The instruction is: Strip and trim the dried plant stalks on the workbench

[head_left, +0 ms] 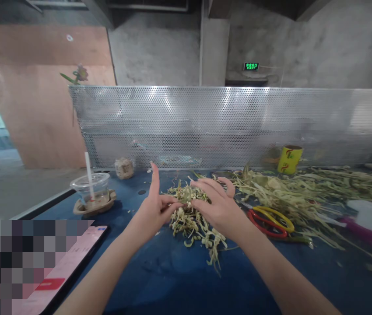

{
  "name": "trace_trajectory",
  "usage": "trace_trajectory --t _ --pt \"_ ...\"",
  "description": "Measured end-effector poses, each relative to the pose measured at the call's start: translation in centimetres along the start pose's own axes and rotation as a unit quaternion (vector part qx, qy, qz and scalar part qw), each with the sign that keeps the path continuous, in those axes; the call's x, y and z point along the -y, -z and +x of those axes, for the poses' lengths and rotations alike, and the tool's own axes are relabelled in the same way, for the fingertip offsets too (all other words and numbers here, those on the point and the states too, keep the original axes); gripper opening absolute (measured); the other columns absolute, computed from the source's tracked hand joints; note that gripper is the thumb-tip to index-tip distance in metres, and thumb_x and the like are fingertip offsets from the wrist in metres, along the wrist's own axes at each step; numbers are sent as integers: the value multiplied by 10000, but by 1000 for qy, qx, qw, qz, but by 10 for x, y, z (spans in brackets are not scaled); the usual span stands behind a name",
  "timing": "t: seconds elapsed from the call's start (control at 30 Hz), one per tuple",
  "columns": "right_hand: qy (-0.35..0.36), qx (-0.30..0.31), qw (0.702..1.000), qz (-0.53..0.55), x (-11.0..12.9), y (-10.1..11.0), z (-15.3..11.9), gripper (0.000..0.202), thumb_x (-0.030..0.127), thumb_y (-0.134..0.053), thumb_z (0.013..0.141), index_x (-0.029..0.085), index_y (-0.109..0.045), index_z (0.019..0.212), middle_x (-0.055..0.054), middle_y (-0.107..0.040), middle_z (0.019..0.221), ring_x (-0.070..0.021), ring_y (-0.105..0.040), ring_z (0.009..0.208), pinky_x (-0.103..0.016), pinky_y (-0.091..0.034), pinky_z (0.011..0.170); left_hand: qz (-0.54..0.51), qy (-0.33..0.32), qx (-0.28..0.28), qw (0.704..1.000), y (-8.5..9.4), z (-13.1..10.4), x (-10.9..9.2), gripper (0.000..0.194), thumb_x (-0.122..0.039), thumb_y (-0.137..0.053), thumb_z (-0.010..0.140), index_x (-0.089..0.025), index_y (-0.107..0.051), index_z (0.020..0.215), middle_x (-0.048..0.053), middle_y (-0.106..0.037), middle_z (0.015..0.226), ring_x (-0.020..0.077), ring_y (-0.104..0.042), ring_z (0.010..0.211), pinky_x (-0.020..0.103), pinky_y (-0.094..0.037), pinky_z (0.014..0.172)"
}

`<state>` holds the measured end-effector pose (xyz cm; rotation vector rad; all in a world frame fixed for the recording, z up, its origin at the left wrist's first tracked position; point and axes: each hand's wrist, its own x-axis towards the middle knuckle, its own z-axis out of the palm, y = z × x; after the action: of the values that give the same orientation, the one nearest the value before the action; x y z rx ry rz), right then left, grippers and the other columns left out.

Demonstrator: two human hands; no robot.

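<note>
A pile of pale green, dried-looking plant pieces (186,221) lies on the blue tabletop (169,271) in front of me. My left hand (156,201) is at the pile's left side, its thumb and a finger pinched together and one finger pointing up. From the right, my right hand (217,203) reaches over the pile, fingers curved and thumb and fingertips close to the left fingertips. Whatever small piece lies between the fingertips of either hand is too small to name.
Scissors with red and yellow handles (271,221) lie right of my right hand, beside long stalks (281,192). A yellow roll (289,159) stands behind them. At left are a plastic cup (90,186) and a tablet (71,267). A perforated metal screen (179,118) borders the back.
</note>
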<state>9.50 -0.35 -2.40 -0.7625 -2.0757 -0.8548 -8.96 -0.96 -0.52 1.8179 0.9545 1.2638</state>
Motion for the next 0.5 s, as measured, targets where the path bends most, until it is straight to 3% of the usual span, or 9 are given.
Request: trace_trajectory --t 0.1,0.17,0.23,0.3,0.37,0.5 --pt "-133 -68 982 114 -1 -1 2 179 243 -500 817 258 -670 871 -64 -558 813 -192 -492 837 -366 -380 730 -80 -9 -55 995 -1 0 -3 1046 -125 -616 687 -275 200 1326 34 -657 659 51 -402 305 167 -335 311" --pt "-234 -85 945 214 -1 -2 4 206 244 -478 826 238 -672 895 -35 -544 672 -158 -505 688 -307 -411 627 -126 -27 -76 989 -1 0 -4 1025 -114 -603 696 -329 179 1323 25 -665 702 21 -364 272 145 -291 284" --pt "-323 -53 893 308 1 -5 5 210 256 -479 818 210 -681 849 -30 -595 659 -147 -535 639 -281 -436 588 -154 -42 -91 983 -1 0 -3 991 -108 -585 710 -353 152 1326 18 -669 732 7 -353 271 138 -292 291" --pt "-374 18 846 380 6 -9 5 183 259 -514 786 204 -687 818 -31 -650 696 -152 -576 642 -277 -458 589 -165 -52 -102 980 -2 0 -2 950 -117 -573 723 -356 112 1336 15 -667 744 2 -344 273 140 -295 296" --pt "-354 89 825 431 13 -11 5 161 235 -545 758 212 -688 827 -23 -674 718 -149 -595 642 -270 -469 592 -154 -59 -109 980 -4 0 1 917 -133 -568 731 -351 78 1344 14 -661 749 5 -348 277 146 -301 299" --pt "-181 148 856 462 26 -8 4 178 177 -526 773 227 -681 845 -6 -681 758 -128 -589 696 -255 -457 669 -34 -57 -116 991 -10 -3 6 930 -163 -597 711 -283 54 1364 14 -652 677 56 -426 327 175 -363 330"
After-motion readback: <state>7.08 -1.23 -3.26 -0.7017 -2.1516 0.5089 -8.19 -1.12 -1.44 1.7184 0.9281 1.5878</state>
